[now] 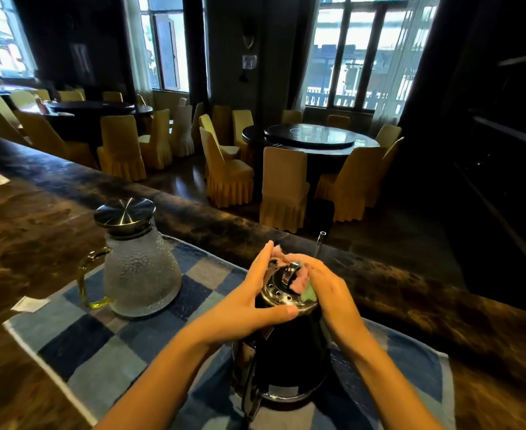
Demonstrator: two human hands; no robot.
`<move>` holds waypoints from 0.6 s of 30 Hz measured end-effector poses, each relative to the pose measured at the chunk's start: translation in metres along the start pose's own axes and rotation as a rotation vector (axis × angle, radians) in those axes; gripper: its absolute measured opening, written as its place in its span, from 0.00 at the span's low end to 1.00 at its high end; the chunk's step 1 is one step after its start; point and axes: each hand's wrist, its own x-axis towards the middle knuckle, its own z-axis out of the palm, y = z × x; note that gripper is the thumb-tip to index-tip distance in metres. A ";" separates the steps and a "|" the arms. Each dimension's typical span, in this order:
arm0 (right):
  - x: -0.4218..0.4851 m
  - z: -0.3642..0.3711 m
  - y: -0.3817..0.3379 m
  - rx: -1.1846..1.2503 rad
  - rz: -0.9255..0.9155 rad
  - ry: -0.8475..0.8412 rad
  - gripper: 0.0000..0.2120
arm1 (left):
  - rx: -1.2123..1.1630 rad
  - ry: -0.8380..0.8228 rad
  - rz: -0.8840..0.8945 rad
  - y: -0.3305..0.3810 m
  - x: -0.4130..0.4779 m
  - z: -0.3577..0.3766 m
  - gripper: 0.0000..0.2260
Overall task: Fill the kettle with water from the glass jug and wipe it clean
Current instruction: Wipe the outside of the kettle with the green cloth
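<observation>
A black kettle [289, 352] with a shiny perforated lid stands on a blue checked mat [100, 346] in front of me. My left hand [249, 302] rests against the lid's left side, fingers straight and thumb lying across the lid's front rim. My right hand [329, 290] holds a pink and green cloth [298, 279] bunched against the lid's knob on the right. To the left on the same mat stands the textured glass jug [140, 271], with a metal lid, a yellowish handle and water inside.
The mat lies on a dark marbled counter [38, 231] whose far edge runs diagonally. A clear tube [320, 243] stands just behind the kettle. A paper slip [29, 304] lies left of the jug. Beyond the counter are round tables and yellow-covered chairs.
</observation>
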 end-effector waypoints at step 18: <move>0.018 -0.013 -0.012 0.229 0.210 -0.125 0.17 | 0.228 -0.011 0.077 0.000 -0.002 -0.004 0.44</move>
